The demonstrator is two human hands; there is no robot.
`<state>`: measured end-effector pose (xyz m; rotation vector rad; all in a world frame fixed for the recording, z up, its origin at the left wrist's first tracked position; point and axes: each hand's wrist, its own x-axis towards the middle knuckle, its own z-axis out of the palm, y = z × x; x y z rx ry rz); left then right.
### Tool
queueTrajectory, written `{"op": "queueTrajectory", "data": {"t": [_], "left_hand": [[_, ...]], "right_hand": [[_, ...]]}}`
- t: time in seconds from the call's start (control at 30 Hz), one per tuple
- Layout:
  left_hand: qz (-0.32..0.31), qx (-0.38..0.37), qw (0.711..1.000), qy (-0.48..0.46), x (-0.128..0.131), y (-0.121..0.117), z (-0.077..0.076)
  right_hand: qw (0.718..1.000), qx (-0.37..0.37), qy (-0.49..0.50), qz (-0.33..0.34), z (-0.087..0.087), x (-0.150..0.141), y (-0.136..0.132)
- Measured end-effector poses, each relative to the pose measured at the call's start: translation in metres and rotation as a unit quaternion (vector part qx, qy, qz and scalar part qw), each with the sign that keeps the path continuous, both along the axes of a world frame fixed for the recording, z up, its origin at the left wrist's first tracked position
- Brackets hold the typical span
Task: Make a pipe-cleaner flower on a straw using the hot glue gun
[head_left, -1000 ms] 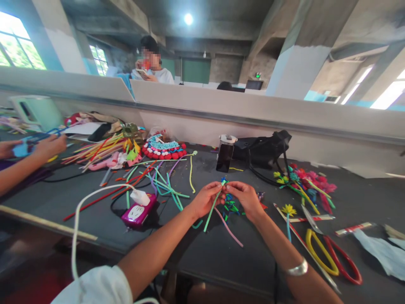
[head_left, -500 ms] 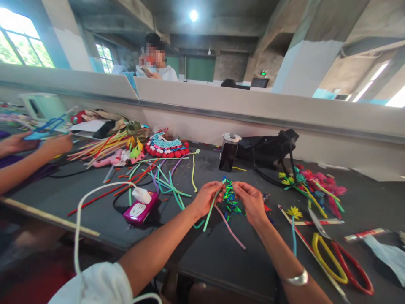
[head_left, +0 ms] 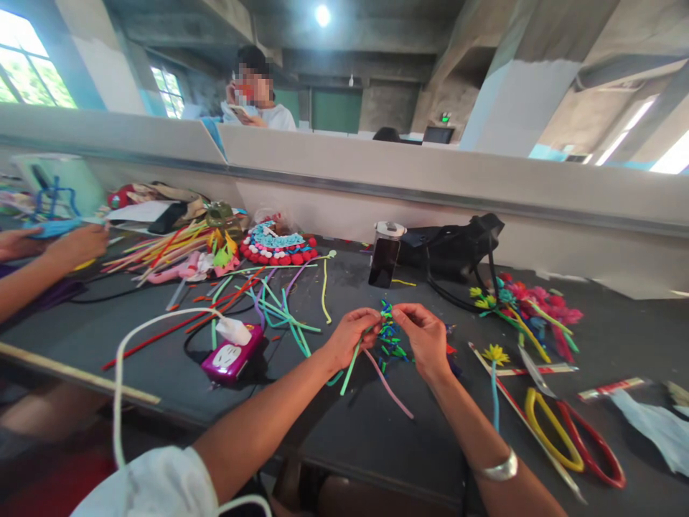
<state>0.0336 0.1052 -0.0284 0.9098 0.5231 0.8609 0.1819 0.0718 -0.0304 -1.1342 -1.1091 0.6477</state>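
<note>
A light green pipe cleaner [head_left: 349,372] is pinched in my left hand [head_left: 351,334], its free end hanging down toward me. My right hand [head_left: 425,339] is closed in a pinch close beside the left fingertips; what it grips is too small to make out. Between and just beyond the hands lies a heap of short blue and green pieces [head_left: 392,343] on the dark table [head_left: 344,445]. Under the left hand, a pink pipe cleaner [head_left: 390,388] trails toward the front.
Scissors [head_left: 554,424] with yellow and red handles lie right, near a yellow fuzzy flower [head_left: 495,354]. A phone [head_left: 384,262] leans behind my hands by a black bag [head_left: 457,248]. Left are a purple power socket [head_left: 234,355], loose pipe cleaners [head_left: 285,314] and a co-worker's hands [head_left: 78,244].
My right fingertips have moved in against the left ones, closing the small gap between the hands. The whole view has shifted slightly.
</note>
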Motion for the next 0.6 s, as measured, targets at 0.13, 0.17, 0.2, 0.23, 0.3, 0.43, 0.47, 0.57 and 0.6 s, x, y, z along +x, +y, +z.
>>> {"op": "queueTrajectory", "data": {"t": [0.13, 0.17, 0.2, 0.23, 0.3, 0.43, 0.47, 0.57, 0.6], "left_hand": [[0.005, -0.001, 1.000, 0.009, 0.0000, -0.0009, 0.0020], [0.006, -0.002, 1.000, 0.011, 0.0001, -0.0010, 0.0023], [0.007, -0.002, 1.000, 0.013, 0.0002, -0.0011, 0.0024], [0.007, -0.002, 1.000, 0.015, 0.0003, -0.0011, 0.0024], [0.006, 0.003, 1.000, 0.018, 0.0004, -0.0012, 0.0022], [0.005, 0.010, 1.000, 0.022, 0.0005, -0.0011, 0.0015], [0.005, 0.012, 1.000, 0.023, 0.0005, -0.0011, 0.0015], [0.011, 0.013, 0.999, 0.028, 0.0005, -0.0007, 0.0013], [0.014, 0.013, 0.999, 0.029, 0.0005, -0.0006, 0.0013]], "right_hand": [[1.000, -0.004, -0.012, 0.003, 0.0015, 0.0013, -0.0004], [1.000, -0.005, -0.016, 0.004, 0.0016, 0.0015, -0.0005], [1.000, -0.005, -0.020, 0.004, 0.0017, 0.0017, -0.0004], [1.000, -0.005, -0.026, 0.003, 0.0015, 0.0019, -0.0003], [0.999, -0.004, -0.039, -0.002, 0.0009, 0.0024, 0.0002], [0.998, -0.002, -0.059, -0.013, -0.0002, 0.0038, 0.0012], [0.998, -0.002, -0.063, -0.015, -0.0002, 0.0041, 0.0012], [0.997, 0.000, -0.080, -0.018, 0.0006, 0.0049, 0.0007], [0.996, 0.000, -0.087, -0.019, 0.0009, 0.0051, 0.0006]]}}
